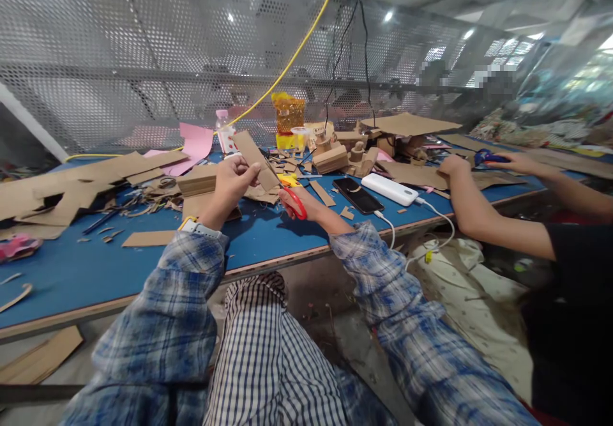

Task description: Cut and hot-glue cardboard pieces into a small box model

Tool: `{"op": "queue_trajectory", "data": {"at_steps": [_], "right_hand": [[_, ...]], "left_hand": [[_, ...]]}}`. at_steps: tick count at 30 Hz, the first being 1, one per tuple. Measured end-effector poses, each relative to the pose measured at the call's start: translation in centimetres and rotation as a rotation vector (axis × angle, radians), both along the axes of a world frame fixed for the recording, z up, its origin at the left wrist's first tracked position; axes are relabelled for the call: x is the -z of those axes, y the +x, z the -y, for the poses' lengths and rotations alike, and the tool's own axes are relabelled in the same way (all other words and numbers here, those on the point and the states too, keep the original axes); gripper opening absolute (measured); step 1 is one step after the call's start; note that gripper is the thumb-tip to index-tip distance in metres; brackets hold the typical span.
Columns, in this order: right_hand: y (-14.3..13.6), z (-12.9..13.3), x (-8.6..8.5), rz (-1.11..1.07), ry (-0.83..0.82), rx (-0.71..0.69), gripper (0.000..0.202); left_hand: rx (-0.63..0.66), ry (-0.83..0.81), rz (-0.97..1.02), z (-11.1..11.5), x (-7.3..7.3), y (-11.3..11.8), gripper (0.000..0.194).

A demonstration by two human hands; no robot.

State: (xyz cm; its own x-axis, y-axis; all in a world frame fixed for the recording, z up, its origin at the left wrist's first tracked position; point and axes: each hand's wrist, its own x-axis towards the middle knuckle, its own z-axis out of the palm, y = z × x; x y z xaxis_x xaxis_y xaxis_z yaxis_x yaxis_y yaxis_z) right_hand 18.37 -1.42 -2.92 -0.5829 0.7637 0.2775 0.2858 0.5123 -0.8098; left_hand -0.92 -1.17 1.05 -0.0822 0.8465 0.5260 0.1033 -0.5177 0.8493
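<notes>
A perforated metal screen [143,36] backs a long blue table [124,285] littered with cardboard. At right, a co-worker in a dark sleeve [584,241] leans on the same table, one hand [454,165] over brown board, the other on a blue object [491,157] too blurred to name. Broad cardboard sheets [81,180] sprawl at left, with pink paper [197,146] beyond them.

At the near edge sits the person at work, in plaid sleeves. The left hand [234,182] is raised above the table, its thumb and fingers pinched together on a small cardboard piece [252,156], which tilts up from the grip. The right hand [306,204] is just beside it, fingers curled around the red handle of a pair of scissors [297,205] directed at the cardboard's lower end. Whether the blades are parted, or touch the board, cannot be told from here.

A white power bank [389,189] and a dark phone [358,196] lie to the right, both cabled, with small offcuts [347,213] nearby.

The step in hand appears to be trimming the piece. The next move seems to call for a steady left pinch, fingertips clear of the blades, and a controlled squeeze of the handles.
</notes>
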Motion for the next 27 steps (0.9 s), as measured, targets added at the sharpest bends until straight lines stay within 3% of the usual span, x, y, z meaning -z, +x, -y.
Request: {"op": "queue_trajectory", "data": {"at_steps": [5, 19, 27], "right_hand": [[0.1, -0.3, 0.4, 0.056, 0.079, 0.043, 0.072], [-0.2, -1.1, 1.1, -0.004, 0.076, 0.027, 0.068], [-0.1, -0.7, 0.9, 0.038, 0.098, 0.031, 0.073]], "left_hand": [[-0.006, 0.002, 0.007, -0.1, 0.1, 0.0, 0.025], [-0.008, 0.002, -0.017, 0.0, 0.1, -0.1, 0.027], [0.052, -0.002, -0.056, 0.2, 0.0, 0.0, 0.028]]}}
